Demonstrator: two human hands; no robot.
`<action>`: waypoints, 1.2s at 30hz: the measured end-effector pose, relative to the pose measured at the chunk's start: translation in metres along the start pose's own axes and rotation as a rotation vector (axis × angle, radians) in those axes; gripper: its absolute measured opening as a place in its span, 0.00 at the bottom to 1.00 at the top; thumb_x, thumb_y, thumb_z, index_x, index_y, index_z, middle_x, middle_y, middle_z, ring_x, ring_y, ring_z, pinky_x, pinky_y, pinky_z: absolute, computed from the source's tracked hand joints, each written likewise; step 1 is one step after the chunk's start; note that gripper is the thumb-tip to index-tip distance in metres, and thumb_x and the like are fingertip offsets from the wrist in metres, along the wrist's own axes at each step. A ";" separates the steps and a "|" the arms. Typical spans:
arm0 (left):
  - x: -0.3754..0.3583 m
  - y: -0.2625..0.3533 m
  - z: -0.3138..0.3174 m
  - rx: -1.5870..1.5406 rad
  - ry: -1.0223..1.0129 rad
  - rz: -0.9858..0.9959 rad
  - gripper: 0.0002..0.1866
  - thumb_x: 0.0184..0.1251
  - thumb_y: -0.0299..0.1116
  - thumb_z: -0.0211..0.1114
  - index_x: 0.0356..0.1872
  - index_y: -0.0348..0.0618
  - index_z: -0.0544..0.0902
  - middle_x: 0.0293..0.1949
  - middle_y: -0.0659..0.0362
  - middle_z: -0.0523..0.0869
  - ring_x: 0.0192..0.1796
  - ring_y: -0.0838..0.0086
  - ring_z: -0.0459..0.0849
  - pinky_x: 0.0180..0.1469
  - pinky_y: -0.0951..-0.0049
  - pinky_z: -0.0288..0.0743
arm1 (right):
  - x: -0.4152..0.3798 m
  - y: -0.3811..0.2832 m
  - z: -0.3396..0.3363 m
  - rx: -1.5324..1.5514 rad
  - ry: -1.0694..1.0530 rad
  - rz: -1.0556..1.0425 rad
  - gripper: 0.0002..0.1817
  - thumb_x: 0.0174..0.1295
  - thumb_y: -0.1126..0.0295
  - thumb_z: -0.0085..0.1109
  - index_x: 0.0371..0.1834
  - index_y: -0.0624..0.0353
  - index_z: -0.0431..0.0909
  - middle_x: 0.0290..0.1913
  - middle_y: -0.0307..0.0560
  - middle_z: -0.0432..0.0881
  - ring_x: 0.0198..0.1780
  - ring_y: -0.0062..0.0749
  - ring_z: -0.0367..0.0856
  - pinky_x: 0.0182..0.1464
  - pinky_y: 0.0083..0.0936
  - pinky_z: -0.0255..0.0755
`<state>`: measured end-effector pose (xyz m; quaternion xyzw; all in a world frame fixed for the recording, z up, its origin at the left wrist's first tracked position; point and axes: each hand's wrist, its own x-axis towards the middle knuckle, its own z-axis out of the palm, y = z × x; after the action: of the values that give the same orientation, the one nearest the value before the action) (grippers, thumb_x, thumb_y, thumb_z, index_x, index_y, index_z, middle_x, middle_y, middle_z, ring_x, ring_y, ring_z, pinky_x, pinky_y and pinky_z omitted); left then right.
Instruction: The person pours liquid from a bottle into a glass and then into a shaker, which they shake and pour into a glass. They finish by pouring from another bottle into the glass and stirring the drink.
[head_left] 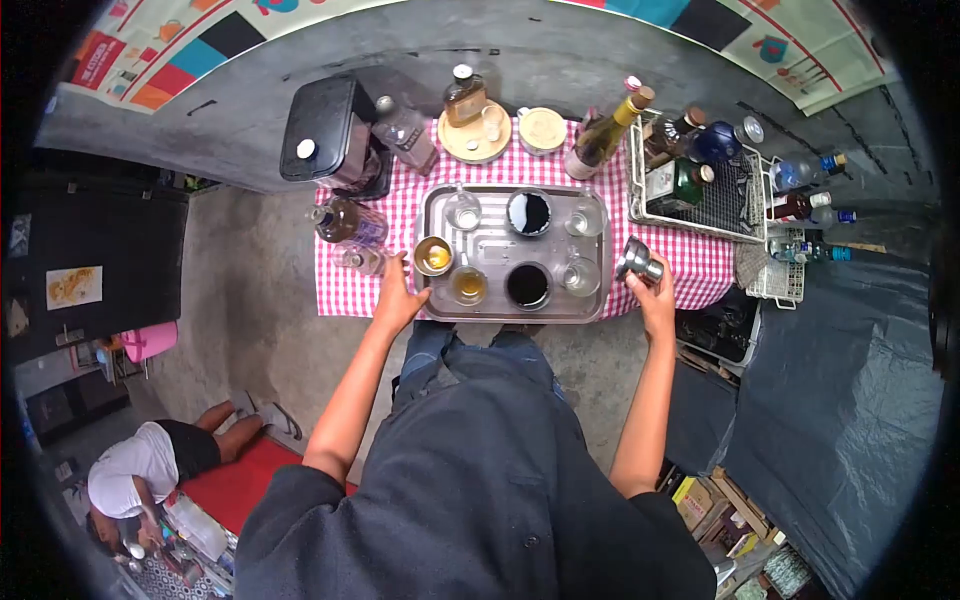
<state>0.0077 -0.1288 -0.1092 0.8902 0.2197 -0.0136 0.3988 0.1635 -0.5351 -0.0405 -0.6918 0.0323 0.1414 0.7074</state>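
At the tray's right side, my right hand (654, 290) is closed around a shiny metal shaker top (638, 260). My left hand (398, 296) is beside a metal cup (434, 256) at the tray's left edge, its fingers apart near the cup; whether they touch it is unclear. Amber liquid shows inside the cup. On the grey tray (487, 314) stand a glass of amber liquid (468, 286), two glasses of dark liquid, a front one (528, 286) and a back one (528, 213), and several clear glasses, one at the back left (463, 211).
Bottles (350, 222) and a black dispenser (322, 130) line the cloth's left side. Behind the tray are a round wooden board (475, 146) and a tall bottle (600, 140). A wire basket (690, 222) of bottles stands right. Another person (140, 465) is at lower left.
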 end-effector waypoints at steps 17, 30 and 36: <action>0.066 -0.035 0.018 -0.177 -0.342 0.361 0.41 0.47 0.25 0.75 0.64 0.37 0.63 0.62 0.43 0.72 0.66 0.51 0.74 0.65 0.60 0.71 | -0.067 0.004 0.192 0.165 0.006 0.016 0.33 0.54 0.79 0.71 0.64 0.60 0.68 0.49 0.42 0.79 0.46 0.26 0.83 0.53 0.25 0.78; 0.057 0.010 -0.033 -0.422 -0.249 0.622 0.43 0.41 0.30 0.81 0.61 0.36 0.68 0.55 0.47 0.74 0.59 0.53 0.76 0.62 0.61 0.71 | -0.113 -0.010 0.234 0.250 0.147 -0.010 0.36 0.52 0.72 0.75 0.64 0.61 0.68 0.53 0.42 0.78 0.52 0.25 0.80 0.55 0.24 0.75; 0.040 0.049 -0.072 -0.502 -0.307 0.725 0.44 0.36 0.31 0.82 0.60 0.37 0.70 0.53 0.50 0.74 0.58 0.58 0.75 0.62 0.63 0.70 | -0.102 -0.050 0.248 -0.157 -0.008 -0.092 0.35 0.51 0.71 0.77 0.63 0.59 0.70 0.54 0.41 0.76 0.51 0.24 0.78 0.55 0.24 0.74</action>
<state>0.0525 -0.0907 -0.0334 0.7733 -0.1709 0.0485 0.6087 0.0412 -0.3061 0.0422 -0.7453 -0.0134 0.1136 0.6568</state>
